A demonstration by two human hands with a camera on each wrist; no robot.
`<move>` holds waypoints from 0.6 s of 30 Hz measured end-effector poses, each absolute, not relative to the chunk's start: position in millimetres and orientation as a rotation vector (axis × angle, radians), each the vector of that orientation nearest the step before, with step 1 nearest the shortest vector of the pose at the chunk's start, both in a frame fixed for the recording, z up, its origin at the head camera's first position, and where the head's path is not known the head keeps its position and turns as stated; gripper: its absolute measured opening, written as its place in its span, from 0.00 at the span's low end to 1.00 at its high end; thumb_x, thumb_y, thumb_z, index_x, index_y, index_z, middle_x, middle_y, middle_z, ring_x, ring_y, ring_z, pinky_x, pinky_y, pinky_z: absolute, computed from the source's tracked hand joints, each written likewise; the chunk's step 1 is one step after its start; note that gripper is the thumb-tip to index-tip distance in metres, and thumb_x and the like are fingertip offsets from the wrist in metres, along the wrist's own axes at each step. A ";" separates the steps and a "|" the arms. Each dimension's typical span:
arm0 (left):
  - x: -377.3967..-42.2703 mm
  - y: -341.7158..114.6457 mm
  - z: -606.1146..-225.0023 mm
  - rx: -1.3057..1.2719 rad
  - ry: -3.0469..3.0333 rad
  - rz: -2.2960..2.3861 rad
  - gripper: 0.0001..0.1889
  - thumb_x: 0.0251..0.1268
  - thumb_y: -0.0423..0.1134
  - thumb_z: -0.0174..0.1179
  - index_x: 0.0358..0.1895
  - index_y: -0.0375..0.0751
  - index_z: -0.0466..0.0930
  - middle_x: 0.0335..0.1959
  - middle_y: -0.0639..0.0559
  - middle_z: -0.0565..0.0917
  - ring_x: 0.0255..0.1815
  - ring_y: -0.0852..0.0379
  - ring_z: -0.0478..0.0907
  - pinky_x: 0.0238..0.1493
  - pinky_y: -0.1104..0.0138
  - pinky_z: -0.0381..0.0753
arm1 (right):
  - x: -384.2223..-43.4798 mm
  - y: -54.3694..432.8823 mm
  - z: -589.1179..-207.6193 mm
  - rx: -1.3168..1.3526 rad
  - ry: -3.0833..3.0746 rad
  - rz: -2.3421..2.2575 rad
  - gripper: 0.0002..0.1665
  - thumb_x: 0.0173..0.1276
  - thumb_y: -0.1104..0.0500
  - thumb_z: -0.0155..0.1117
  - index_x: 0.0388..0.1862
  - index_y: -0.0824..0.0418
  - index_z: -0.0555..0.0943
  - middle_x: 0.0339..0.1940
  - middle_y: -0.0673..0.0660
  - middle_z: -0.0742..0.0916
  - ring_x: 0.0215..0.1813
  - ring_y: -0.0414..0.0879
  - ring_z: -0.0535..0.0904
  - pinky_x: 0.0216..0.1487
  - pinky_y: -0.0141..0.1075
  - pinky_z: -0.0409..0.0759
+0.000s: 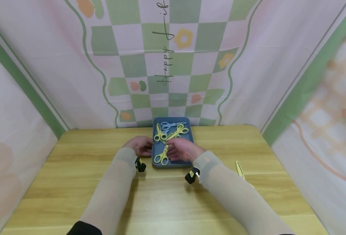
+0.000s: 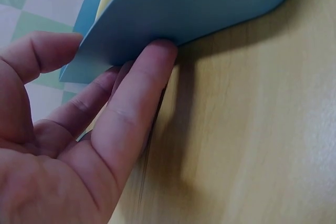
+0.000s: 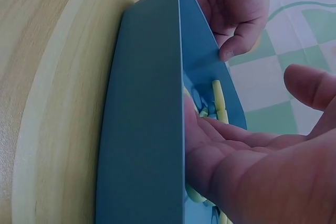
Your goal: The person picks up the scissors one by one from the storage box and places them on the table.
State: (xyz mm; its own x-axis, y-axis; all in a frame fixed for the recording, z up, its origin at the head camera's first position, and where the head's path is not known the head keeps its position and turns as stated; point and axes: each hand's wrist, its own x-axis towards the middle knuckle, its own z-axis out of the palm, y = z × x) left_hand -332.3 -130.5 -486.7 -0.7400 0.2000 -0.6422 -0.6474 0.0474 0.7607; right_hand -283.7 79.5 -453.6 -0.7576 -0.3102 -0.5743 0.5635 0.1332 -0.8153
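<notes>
Left hand (image 1: pixel 140 146) is at the left side of the tray (image 1: pixel 173 165), mid-frame, fingers fairly straight against the outer wall, thumb up by the rim. Right hand (image 1: pixel 184 150) dips inside, thumb spread well away from the fingers; some fingertips are hidden, so can't tell what they're touching.

Progress-wise, I'd call it partway. Most scissors in sight are in the tray, just a loose jumble: blue scissors (image 1: pixel 173 125) toward the top, yellow scissors (image 1: pixel 164 154) lower left plus more above. Nothing's lined up, so it doesn't look finished to me. What looks like another yellow pair (image 1: pixel 239 169) is out at lower right, partly behind the right sleeve (image 1: pixel 234 192); I'd count that as left over.

Worktop (image 1: pixel 161 202) is pale wood-grain, filling the lower frame. Behind it, upper centre, hangs a green-and-white checked cloth (image 1: pixel 131 65) with flowers and sideways "Happy" lettering; more fabric on both sides.
</notes>
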 end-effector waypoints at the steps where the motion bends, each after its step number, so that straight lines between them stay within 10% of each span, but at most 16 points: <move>1: -332.1 -130.6 -486.3 -0.455 1.713 1.758 0.17 0.66 0.31 0.57 0.56 0.28 0.78 0.48 0.38 0.84 0.45 0.46 0.83 0.46 0.57 0.86 | -284.1 79.1 -453.8 0.247 1.763 -1.697 0.35 0.75 0.53 0.54 0.66 0.81 0.65 0.60 0.76 0.76 0.60 0.66 0.74 0.61 0.52 0.76; 18: -331.3 -130.6 -486.2 -0.435 1.701 1.762 0.17 0.67 0.31 0.56 0.57 0.28 0.77 0.47 0.38 0.84 0.43 0.47 0.84 0.47 0.57 0.85 | -292.4 67.2 -459.6 0.230 1.870 -1.614 0.15 0.69 0.64 0.60 0.51 0.73 0.77 0.46 0.67 0.83 0.41 0.54 0.81 0.50 0.47 0.82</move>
